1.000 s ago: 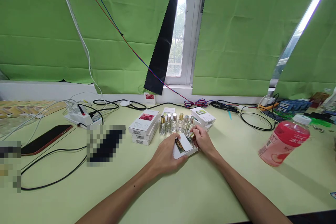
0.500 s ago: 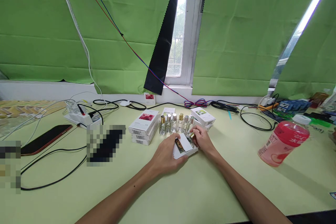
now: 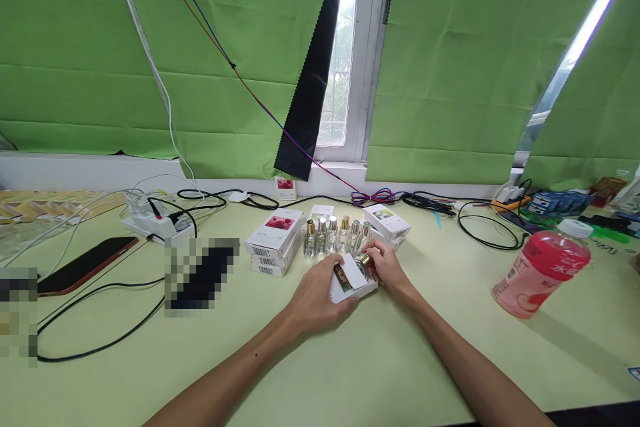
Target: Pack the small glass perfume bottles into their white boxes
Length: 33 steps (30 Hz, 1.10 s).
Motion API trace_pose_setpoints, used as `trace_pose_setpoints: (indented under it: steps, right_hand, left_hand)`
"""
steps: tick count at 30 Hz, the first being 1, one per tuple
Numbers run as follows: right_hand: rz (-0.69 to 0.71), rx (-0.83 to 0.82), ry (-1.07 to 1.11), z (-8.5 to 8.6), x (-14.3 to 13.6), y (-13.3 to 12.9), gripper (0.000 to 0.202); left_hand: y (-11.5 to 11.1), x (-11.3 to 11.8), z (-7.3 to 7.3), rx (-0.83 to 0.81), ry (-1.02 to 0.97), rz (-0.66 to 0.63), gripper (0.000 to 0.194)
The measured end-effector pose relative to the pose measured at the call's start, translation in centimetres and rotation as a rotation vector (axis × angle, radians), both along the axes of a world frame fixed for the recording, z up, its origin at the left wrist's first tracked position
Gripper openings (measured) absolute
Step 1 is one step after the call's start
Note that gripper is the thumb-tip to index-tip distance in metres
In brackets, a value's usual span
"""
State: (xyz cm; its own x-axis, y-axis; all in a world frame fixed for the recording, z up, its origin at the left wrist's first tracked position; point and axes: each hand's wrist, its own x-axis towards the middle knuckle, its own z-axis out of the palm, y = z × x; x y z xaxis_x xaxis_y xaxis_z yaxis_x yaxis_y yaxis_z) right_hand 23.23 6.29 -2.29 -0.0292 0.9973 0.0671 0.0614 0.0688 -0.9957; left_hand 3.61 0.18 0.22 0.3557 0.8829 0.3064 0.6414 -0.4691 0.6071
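My left hand (image 3: 315,297) is wrapped round a small white box (image 3: 344,292) just above the table, its window and raised flap facing up. At the box's right end, my right hand (image 3: 387,268) pinches the gold cap of a small glass perfume bottle (image 3: 367,261). The bottle's lower part is partly hidden by the flap and box. Right behind my hands, several similar bottles (image 3: 332,235) with gold or silver caps stand upright in a row. White boxes with a red flower picture (image 3: 274,233) are stacked to the left; more white boxes (image 3: 387,220) lie behind my right hand.
A pink drink bottle (image 3: 543,270) stands to the right. On the left lie a phone (image 3: 90,265), a power strip (image 3: 160,223) and loose cables. Black cables (image 3: 427,203) run along the table's back edge, and one more small box (image 3: 285,188) stands by the wall.
Almost nothing differs. The gold-capped bottle and the fingers of my right hand have shifted very slightly at the box; my left hand keeps its hold.
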Motion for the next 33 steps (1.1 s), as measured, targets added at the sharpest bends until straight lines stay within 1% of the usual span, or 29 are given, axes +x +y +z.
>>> trace_pose_setpoints:
  steps: [7, 20, 27, 33]
  right_hand:
    - [0.003, 0.001, -0.016, -0.03, 0.06, -0.02, 0.016]
    - [0.019, 0.018, -0.035, 0.03, -0.08, 0.11, 0.017]
    - [0.034, 0.039, -0.025, -0.24, -0.12, 0.20, 0.016]
    - [0.039, 0.043, -0.025, -0.26, -0.16, 0.34, 0.015]
  left_hand:
    - [-0.01, -0.04, -0.01, -0.008, 0.007, -0.009, 0.052]
    - [-0.13, -0.01, 0.06, -0.028, 0.002, 0.011, 0.051]
    - [-0.18, 0.09, 0.28, 0.014, -0.026, 0.013, 0.044]
    - [-0.23, 0.11, 0.38, 0.021, -0.027, 0.019, 0.044]
